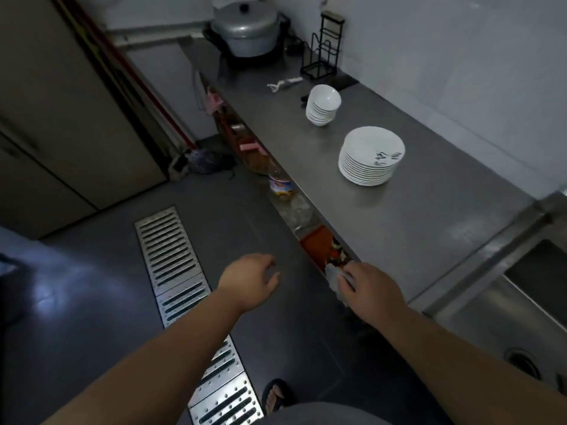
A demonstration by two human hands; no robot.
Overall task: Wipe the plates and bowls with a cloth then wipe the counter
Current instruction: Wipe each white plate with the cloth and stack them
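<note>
A stack of white plates [369,157] stands on the steel counter [408,222], the top one bearing dark writing. Farther back sits a stack of white bowls [322,107]. My right hand [366,291] is at the counter's front edge and grips a small grey cloth [334,276], which hangs just over the edge. My left hand [250,280] hovers over the floor left of the counter, fingers loosely curled, holding nothing.
A sink basin [521,305] adjoins the counter at the right. A lidded metal pot [245,29], a black rack [325,47] and a white peeler [282,84] stand at the far end. A shelf under the counter holds bottles [279,185]. A floor drain grate [181,283] runs left.
</note>
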